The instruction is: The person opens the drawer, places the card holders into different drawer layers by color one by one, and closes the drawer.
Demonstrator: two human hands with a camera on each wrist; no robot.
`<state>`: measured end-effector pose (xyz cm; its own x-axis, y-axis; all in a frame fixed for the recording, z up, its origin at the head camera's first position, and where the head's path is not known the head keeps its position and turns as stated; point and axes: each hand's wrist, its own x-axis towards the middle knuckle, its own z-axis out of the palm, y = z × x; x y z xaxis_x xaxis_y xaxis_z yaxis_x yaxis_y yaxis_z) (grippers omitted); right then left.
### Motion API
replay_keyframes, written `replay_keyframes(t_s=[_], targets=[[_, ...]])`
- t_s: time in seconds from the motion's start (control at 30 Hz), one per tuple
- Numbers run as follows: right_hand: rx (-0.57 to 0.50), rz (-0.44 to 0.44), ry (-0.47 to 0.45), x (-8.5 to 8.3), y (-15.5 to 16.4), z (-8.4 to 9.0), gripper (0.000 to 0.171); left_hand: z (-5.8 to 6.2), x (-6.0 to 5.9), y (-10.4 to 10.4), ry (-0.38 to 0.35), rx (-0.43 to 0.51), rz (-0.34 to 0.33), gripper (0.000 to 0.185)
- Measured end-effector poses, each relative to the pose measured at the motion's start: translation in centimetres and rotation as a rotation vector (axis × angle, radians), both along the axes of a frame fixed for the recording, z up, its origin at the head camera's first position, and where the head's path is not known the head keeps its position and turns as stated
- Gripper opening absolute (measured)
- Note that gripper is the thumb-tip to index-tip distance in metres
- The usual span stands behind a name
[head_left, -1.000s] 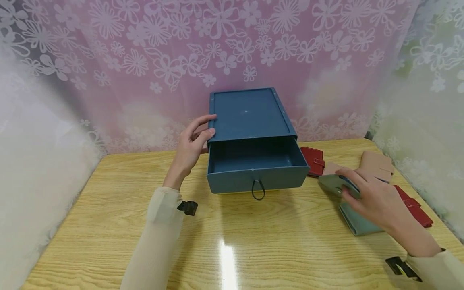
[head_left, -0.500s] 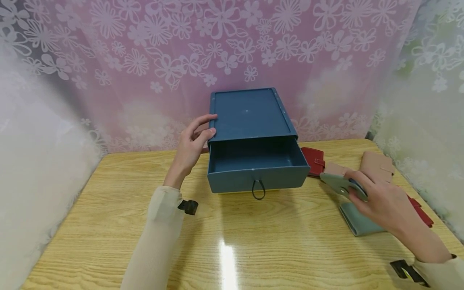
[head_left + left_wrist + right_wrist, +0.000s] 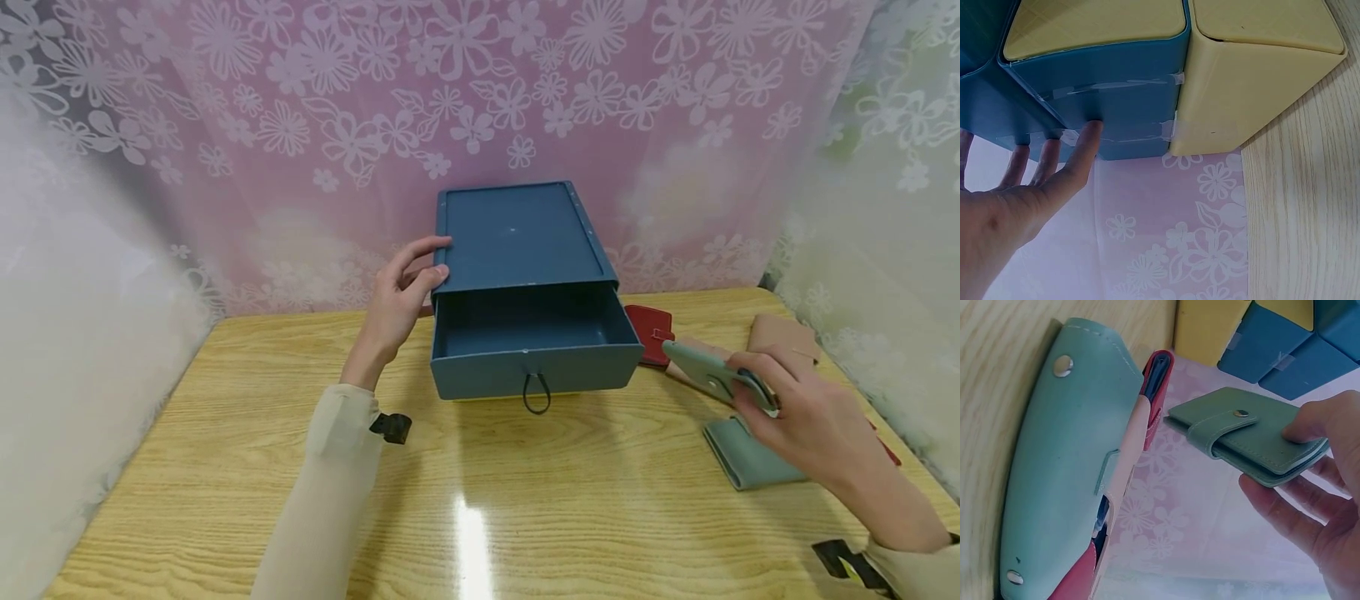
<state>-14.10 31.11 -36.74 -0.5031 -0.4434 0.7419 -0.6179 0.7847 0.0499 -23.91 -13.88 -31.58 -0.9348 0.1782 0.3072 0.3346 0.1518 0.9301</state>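
Observation:
My left hand (image 3: pixel 393 300) rests against the left side of a blue drawer box (image 3: pixel 525 233), thumb and forefinger at its top edge. In the left wrist view its extended fingers (image 3: pixel 1075 169) touch the blue side wall. The box's drawer (image 3: pixel 480 379) is pulled out, with a black loop on its front and nothing visible inside. My right hand (image 3: pixel 813 412) pinches a small green wallet (image 3: pixel 1241 428) with a snap strap, thumb on top and fingers beneath. The wallet is held tilted above the other wallets. Below it lies a larger green wallet (image 3: pixel 753 458) with metal snaps.
A red wallet (image 3: pixel 648 329) sits right of the drawer. A beige wallet (image 3: pixel 780 333) lies at the back right, another beige one partly behind the held wallet. Another red one (image 3: pixel 888 446) is mostly hidden by my right hand. A yellow box (image 3: pixel 1241 87) supports the blue one.
My right hand has shifted to the right with the small green wallet, which now tilts more with its snap side showing. The left hand and the drawer box stay in place.

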Motion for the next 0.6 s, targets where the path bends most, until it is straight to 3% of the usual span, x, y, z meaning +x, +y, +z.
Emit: replay_keyframes(t_s=[0.2,0.43,0.6], targets=[[0.017,0.04,0.094,0.1,-0.7,1.1,0.055,0.0,0.1,0.1,0.001,0.0,0.003,0.04],[-0.057,0.179,0.139,0.1,-1.6,2.7,0.046,0.0,0.1,0.0,0.004,-0.003,0.008,0.04],[-0.098,0.168,0.142,0.1,-1.4,3.2,0.05,0.0,0.1,0.0,0.005,-0.009,0.011,0.04]])
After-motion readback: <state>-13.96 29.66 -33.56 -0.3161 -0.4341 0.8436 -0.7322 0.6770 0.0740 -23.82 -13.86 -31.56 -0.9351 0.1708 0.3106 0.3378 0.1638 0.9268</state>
